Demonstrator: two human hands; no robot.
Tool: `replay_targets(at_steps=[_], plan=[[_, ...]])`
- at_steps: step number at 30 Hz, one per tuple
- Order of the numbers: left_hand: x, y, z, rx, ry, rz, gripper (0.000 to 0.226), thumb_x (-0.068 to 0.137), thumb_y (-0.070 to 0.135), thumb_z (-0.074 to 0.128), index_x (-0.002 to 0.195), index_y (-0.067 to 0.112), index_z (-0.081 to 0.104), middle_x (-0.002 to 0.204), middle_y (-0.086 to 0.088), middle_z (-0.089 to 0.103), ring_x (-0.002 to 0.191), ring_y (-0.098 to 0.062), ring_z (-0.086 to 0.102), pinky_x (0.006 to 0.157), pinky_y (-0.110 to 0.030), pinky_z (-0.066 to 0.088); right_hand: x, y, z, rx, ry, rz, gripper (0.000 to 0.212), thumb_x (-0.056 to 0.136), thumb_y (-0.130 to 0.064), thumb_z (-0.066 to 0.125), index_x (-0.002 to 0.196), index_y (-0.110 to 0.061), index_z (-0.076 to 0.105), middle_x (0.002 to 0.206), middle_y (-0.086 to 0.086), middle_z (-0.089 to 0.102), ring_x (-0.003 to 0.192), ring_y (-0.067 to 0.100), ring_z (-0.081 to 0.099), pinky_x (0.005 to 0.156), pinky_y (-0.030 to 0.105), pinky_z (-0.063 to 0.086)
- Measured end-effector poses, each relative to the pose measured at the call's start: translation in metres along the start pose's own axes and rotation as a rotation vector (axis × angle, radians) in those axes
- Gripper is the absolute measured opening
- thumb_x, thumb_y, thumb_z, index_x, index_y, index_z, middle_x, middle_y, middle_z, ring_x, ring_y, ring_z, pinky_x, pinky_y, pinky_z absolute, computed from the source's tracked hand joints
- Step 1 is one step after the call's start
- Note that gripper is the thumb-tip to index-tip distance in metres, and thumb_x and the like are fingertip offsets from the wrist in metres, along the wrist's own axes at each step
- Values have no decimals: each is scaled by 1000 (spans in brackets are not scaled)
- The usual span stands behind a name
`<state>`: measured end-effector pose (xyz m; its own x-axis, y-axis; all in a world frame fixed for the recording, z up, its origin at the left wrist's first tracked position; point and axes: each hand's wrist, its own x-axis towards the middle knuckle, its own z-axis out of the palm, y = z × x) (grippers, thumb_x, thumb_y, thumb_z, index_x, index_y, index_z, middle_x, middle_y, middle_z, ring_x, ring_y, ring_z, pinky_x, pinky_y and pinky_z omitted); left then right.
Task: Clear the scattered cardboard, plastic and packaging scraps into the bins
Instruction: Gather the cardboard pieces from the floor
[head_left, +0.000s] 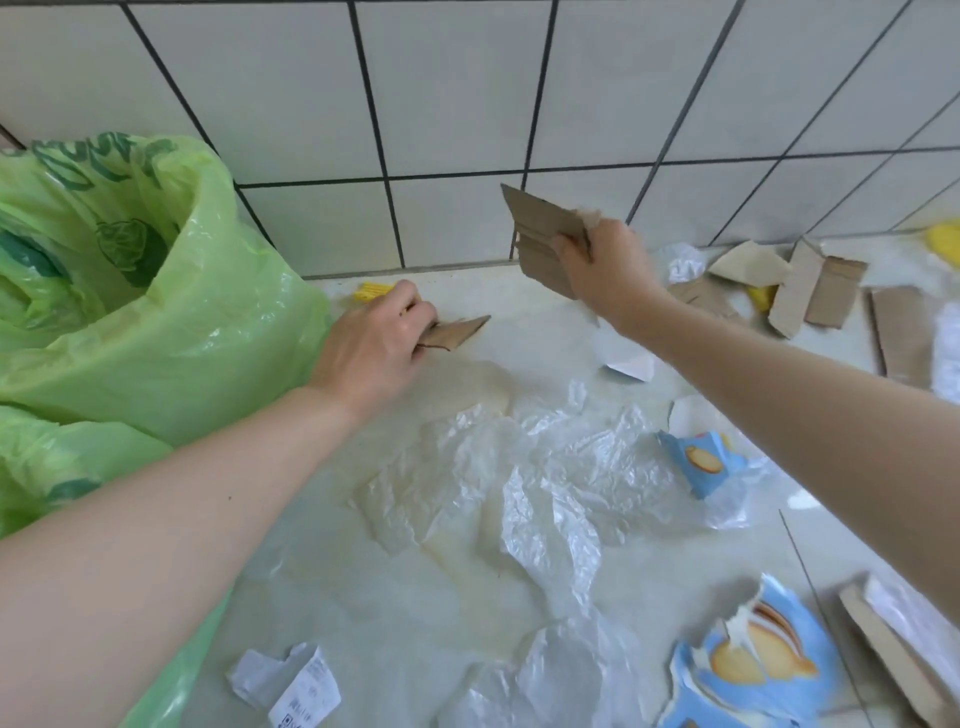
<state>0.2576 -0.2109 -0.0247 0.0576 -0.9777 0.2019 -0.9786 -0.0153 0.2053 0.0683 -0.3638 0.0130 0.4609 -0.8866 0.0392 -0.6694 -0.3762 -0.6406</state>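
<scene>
Here, cardboard in the right hand: a stack of torn brown cardboard pieces is held up off the floor, in front of the tiled wall.
Right hand: the fingers are clenched around the lower edge of the stack, thumb pressed on its near face.
Cardboard in the left hand: a small triangular scrap is held low, just above the pale floor.
Left hand: the fingers are curled shut over one end of the scrap; its pointed end sticks out to the right.
Yellow scrap: seen just behind the left hand, at the foot of the wall.
Green bin bag: it stands open just left of the left hand; only folds of green liner can be made out inside.
Clear plastic sheets: crumpled and spread across the floor between the arms.
Blue wrappers: one small, one larger and torn, both lying on the floor to the right.
More cardboard: several pieces are scattered by the wall at far right.
Paper slip: lying near the bottom edge.
</scene>
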Motion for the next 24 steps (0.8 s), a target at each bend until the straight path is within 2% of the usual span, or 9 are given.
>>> replay_targets(at_steps=[2, 5, 7, 10, 13, 15, 18, 21, 24], plan=[[-2, 7, -2, 4, 46, 63, 18, 75, 8, 65, 93, 8, 69, 92, -10, 62, 73, -34, 61, 65, -42, 50, -12, -3, -17, 175, 17, 122, 26, 96, -29, 47, 85, -7, 55, 69, -1, 49, 67, 19, 48, 59, 27, 37], [-6, 24, -7, -12, 79, 77, 33, 81, 23, 49, 102, 10, 71, 93, -6, 72, 77, -33, 61, 70, -39, 47, -31, -3, -47, 434, 71, 188, 44, 93, -35, 47, 103, 6, 56, 88, 15, 64, 81, 27, 63, 75, 38, 52], [-10, 41, -12, -7, 72, 112, 40, 81, 24, 44, 105, 9, 71, 85, -5, 73, 75, -32, 60, 67, -37, 46, -45, 0, -65, 548, 98, 233, 37, 92, -35, 48, 100, -2, 62, 101, 18, 69, 96, 30, 66, 94, 48, 52], [-20, 68, -18, -25, 30, 226, 37, 80, 21, 47, 106, 6, 69, 83, -9, 69, 77, -33, 60, 67, -39, 51, -71, 10, -89, 669, 85, 271, 18, 97, -27, 47, 90, -24, 63, 96, -3, 70, 92, 15, 68, 89, 43, 55], [-31, 95, -24, -68, -66, 285, 33, 73, 5, 68, 105, 5, 64, 88, -10, 62, 75, -33, 60, 59, -33, 45, -101, 26, -109, 646, 77, 342, 16, 98, -27, 48, 90, -27, 62, 105, 2, 70, 100, 21, 67, 91, 47, 54], [-37, 116, -26, -37, -152, 316, 38, 71, 5, 73, 107, 8, 61, 91, -9, 58, 75, -31, 59, 55, -32, 42, -123, 39, -122, 580, 100, 407, 15, 97, -27, 50, 87, -25, 61, 108, 8, 69, 103, 27, 66, 90, 52, 53], [-41, 144, -24, 81, -248, 416, 44, 76, 19, 67, 118, 14, 52, 99, -4, 53, 85, -27, 55, 68, -36, 45, -156, 63, -140, 495, 71, 473, 13, 95, -25, 53, 100, -19, 63, 113, 13, 68, 106, 32, 64, 90, 58, 50], [-42, 169, -21, 186, -378, 485, 44, 82, 23, 55, 125, 20, 43, 107, 1, 47, 97, -23, 49, 80, -31, 38, -193, 89, -150, 436, -10, 526, 18, 95, -25, 53, 110, -18, 62, 110, 6, 68, 99, 25, 65, 88, 44, 54], [-32, 194, -20, 273, -563, 465, 39, 86, 23, 49, 124, 19, 41, 113, 0, 47, 106, -23, 46, 92, -32, 38, -228, 115, -153, 446, -60, 584, 17, 94, -22, 56, 109, -16, 63, 101, 4, 69, 86, 16, 65, 66, 24, 52]])
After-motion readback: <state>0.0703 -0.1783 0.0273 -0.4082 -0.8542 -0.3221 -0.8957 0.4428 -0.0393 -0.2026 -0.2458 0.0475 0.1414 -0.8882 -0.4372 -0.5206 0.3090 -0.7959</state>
